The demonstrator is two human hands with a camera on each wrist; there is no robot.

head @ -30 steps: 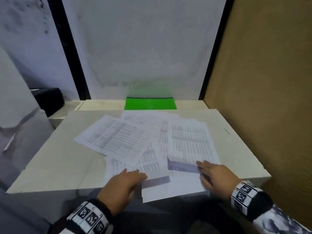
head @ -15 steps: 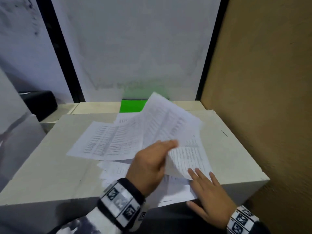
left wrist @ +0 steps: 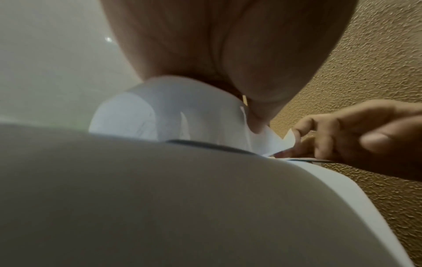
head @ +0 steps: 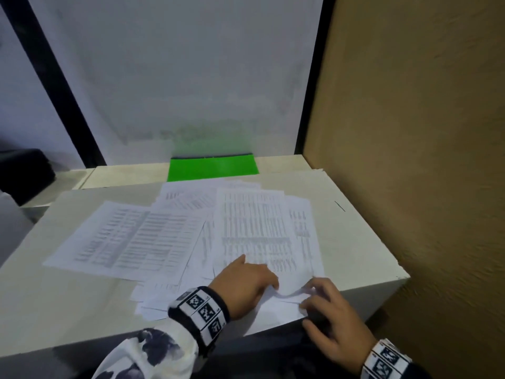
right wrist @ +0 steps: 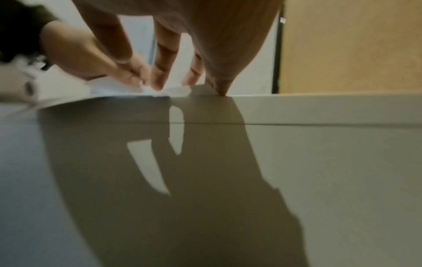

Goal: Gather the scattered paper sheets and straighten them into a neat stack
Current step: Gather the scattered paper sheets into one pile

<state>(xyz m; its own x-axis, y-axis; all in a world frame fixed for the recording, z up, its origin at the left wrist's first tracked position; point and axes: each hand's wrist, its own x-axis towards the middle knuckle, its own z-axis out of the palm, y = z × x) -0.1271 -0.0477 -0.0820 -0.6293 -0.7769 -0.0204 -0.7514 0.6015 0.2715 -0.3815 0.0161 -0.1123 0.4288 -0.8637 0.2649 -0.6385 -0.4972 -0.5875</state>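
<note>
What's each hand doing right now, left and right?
Left hand: pinching the near edge of the top paper sheet.
Right hand: fingertips on that same lifted edge; grip unclear.

a pale, box-like table [head: 341, 228] carries the printed paper sheets [head: 254, 228], fanned loosely and overlapping from its left middle to the near right edge. some sheets overhang that near edge. a green sheet [head: 213, 168] lies flat behind them.

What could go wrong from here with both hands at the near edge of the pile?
The sheets under the left hand and right hand overhang the table front edge, so they may slide off. The bottom edge is already buckled and might crease. The wide sheet far left could be missed.
</note>
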